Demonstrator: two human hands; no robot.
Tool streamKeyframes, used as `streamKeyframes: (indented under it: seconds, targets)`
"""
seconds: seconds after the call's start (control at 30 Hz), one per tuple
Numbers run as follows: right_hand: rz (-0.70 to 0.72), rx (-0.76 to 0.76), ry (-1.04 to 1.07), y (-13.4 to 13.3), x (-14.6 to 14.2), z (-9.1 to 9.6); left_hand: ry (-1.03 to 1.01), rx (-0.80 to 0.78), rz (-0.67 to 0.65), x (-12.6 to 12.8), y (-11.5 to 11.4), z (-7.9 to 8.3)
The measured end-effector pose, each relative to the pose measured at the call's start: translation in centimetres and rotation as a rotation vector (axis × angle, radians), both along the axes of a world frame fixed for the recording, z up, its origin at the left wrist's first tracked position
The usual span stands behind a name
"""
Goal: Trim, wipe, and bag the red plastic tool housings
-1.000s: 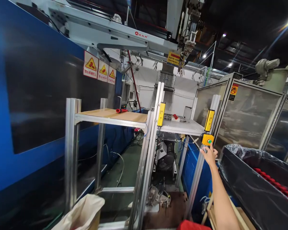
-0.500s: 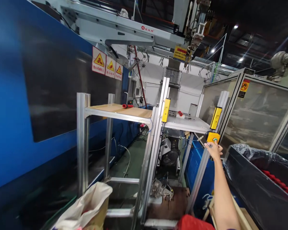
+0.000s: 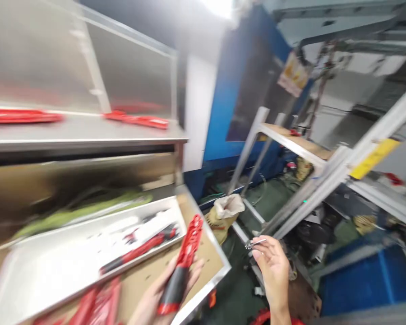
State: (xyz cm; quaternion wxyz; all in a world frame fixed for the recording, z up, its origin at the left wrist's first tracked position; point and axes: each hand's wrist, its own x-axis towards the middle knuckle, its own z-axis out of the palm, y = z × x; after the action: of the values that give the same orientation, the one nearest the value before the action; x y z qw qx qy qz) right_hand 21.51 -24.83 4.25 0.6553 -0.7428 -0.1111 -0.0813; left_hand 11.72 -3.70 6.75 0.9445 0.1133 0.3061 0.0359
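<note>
My left hand [image 3: 196, 273] is wrapped round a long red plastic part with a black grip [image 3: 176, 289], its slotted red end tilted up and away. The part is above the near right corner of a brown-topped bench [image 3: 208, 259]. To its right, over the floor, my right hand [image 3: 274, 266] pinches a small shiny metal piece [image 3: 256, 243] between thumb and fingers; blur hides its exact kind. A white tray [image 3: 43, 266] on the bench holds a red and black tool [image 3: 138, 250] and small dark bits. Several red parts [image 3: 99, 302] lie in front of the tray.
Above the bench, a shelf [image 3: 88, 128] bears red parts [image 3: 135, 119]. An open sack [image 3: 223, 216] stands on the floor past the bench corner. An aluminium frame [image 3: 297, 144] with a yellow bar [image 3: 375, 158] rises at right, a blue machine [image 3: 219, 113] behind.
The view has swung left to the bench. My right hand has left the green button on the yellow box and now shows a metal piece. My left hand has come into view holding the red part.
</note>
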Motion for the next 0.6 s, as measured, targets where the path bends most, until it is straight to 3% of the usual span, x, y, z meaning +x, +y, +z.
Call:
streamKeyframes:
  seconds: [0.07,0.27,0.47,0.6]
  targets:
    - [0.115,0.056,-0.017,2.6,-2.0,0.3,0.041,0.025,0.107,-1.7,0.3,-0.4]
    - [0.322,0.127,-0.307,8.0,-7.4,0.1,-0.133,-0.051,0.148,-4.7,1.0,0.2]
    - [0.606,0.215,-0.481,10.0,-8.6,0.5,-0.264,-0.211,0.138,-6.2,1.3,-0.6]
    - [0.585,0.260,-0.483,10.6,-9.1,0.9,-0.281,-0.251,0.190,-6.5,1.4,-0.6]
